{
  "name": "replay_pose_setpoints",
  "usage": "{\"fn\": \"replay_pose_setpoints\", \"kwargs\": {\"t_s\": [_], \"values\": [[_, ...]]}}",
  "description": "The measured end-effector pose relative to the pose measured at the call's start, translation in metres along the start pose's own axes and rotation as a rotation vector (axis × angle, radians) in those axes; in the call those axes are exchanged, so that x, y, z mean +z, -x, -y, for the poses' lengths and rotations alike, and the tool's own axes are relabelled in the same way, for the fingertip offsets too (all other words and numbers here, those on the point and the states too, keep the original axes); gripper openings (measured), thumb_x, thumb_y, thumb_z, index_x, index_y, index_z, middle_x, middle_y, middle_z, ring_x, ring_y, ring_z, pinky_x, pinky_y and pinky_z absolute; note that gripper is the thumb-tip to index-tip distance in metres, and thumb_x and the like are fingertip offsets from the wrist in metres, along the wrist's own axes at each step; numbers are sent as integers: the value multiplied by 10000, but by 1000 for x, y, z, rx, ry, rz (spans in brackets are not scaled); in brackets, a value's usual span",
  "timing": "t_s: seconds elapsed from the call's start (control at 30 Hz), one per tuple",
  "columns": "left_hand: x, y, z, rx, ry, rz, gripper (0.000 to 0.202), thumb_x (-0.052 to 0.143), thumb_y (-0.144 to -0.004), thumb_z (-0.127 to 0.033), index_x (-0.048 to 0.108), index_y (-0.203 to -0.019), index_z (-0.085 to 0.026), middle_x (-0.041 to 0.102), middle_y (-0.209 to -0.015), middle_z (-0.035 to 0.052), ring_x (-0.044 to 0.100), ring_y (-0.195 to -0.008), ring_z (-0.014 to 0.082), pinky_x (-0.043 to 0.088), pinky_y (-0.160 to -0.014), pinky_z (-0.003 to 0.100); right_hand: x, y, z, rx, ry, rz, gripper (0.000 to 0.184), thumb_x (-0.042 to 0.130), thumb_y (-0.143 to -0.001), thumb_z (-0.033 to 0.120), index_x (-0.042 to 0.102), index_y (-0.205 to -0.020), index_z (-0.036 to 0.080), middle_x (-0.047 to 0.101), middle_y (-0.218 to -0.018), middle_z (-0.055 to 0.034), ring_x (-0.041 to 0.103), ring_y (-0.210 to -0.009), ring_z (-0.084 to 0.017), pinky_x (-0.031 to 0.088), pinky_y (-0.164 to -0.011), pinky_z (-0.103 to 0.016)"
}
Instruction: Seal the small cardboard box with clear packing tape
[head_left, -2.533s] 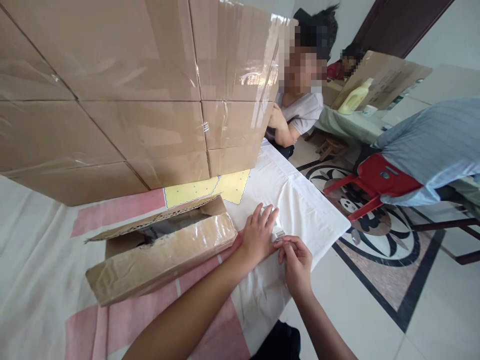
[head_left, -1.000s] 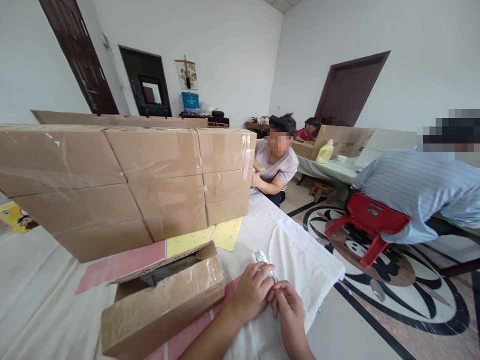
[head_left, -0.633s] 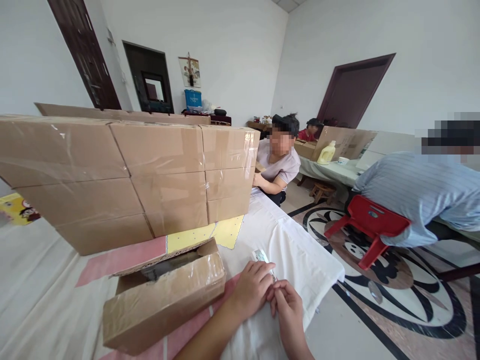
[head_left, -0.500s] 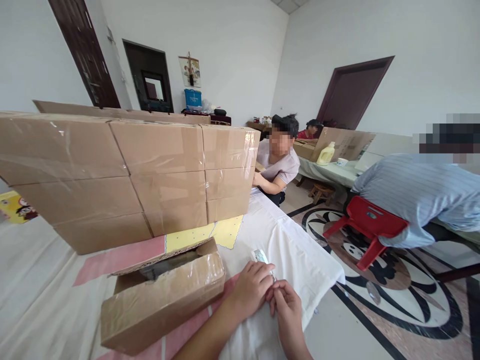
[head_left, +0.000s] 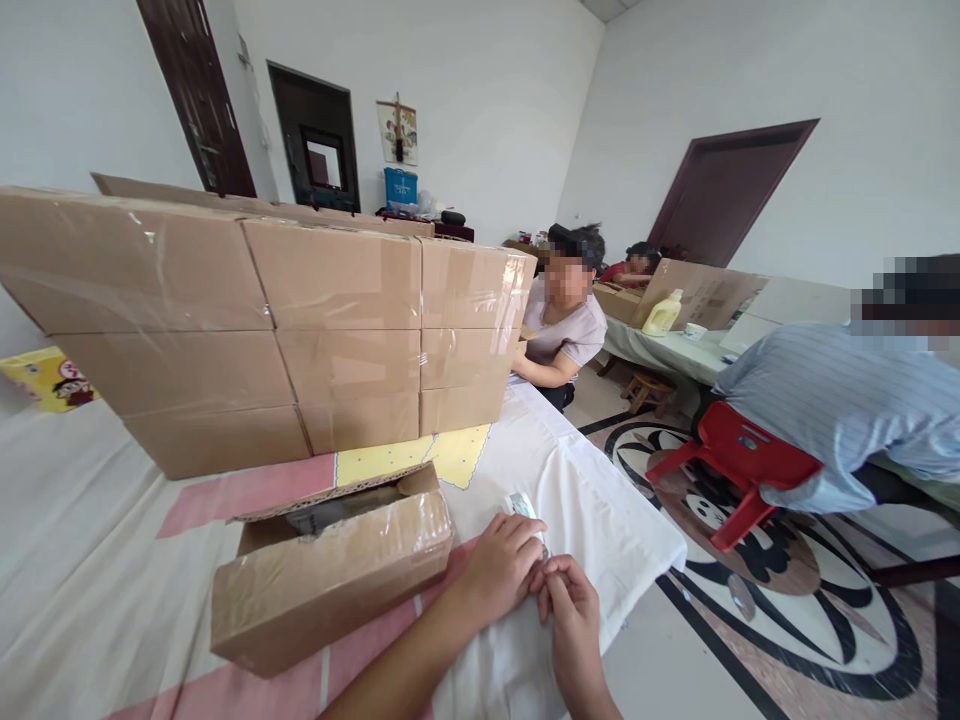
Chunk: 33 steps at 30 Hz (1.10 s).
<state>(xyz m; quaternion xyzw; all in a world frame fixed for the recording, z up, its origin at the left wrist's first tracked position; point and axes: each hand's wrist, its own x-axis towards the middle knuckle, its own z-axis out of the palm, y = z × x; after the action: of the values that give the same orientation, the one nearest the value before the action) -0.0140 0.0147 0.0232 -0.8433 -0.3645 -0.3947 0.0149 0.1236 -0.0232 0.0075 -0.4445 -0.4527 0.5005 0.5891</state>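
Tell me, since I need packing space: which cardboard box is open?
The small box nearest the left hand; its flap is raised, while the stacked boxes behind are taped shut.

Stacked cardboard boxes [head_left: 300, 320], red stool [head_left: 739, 465], detergent bottle [head_left: 663, 314].

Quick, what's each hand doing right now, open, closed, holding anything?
Left hand: curled over a small clear packet on the white cloth.
Right hand: fingertips pinched at the packet's near end.

I see a bright room in soft, even daylight, with only faint shadows. Glare streaks the tape on the boxes [head_left: 337, 300]. The wide lens bends the walls and the door [head_left: 196, 95] at the edges. My hands at the bottom look slightly soft.
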Motion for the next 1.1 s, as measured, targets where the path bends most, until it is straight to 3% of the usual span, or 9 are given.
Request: {"fn": "replay_pose_setpoints", "kwargs": {"t_s": [0.17,0.4,0.53,0.73,0.93,1.1], "values": [[3,2,2,-28,56,28,143,627,-854,-109,523,-897,-198,671,-1084,21,608,-985,189,423,-846,340,0,1,0,2,1,-3,233,662,-872,392,595,-765,196,549,-597,33,391,-485,-81,334,-518,-229],[-1,2,4,-72,92,-4,122,669,-920,-262,561,-891,-212,657,-1143,6,583,-1025,181,412,-907,338,-1,2,-1,-9,19,0,214,661,-870,380,595,-780,197,609,-652,9,418,-495,-88,351,-521,-235],[-2,4,5,-65,77,-2,80,641,-949,-293,609,-917,-228,646,-1253,-6,574,-1087,175,402,-945,335,-2,3,1,-21,34,-5,203,642,-883,367,596,-783,196,612,-662,6,415,-498,-89,355,-522,-237],[-3,3,5,-94,32,66,91,595,-969,-301,669,-939,-258,669,-1219,12,587,-1094,184,339,-1012,402,0,1,4,-33,40,-16,239,655,-880,395,587,-768,196,601,-640,10,421,-490,-93,368,-523,-243],[-6,0,5,-95,49,64,124,585,-977,-327,654,-905,-254,678,-1201,-2,597,-1099,175,319,-1009,415,0,2,5,-13,32,-12,250,659,-894,421,593,-802,198,622,-682,6,418,-486,-90,365,-524,-246],[-1,2,6,-33,-67,64,148,551,-975,-338,634,-908,-235,684,-1265,-8,598,-1089,195,344,-974,451,-4,-1,-1,-7,41,-23,237,684,-875,412,606,-811,197,614,-673,7,438,-500,-95,380,-537,-251]]}}
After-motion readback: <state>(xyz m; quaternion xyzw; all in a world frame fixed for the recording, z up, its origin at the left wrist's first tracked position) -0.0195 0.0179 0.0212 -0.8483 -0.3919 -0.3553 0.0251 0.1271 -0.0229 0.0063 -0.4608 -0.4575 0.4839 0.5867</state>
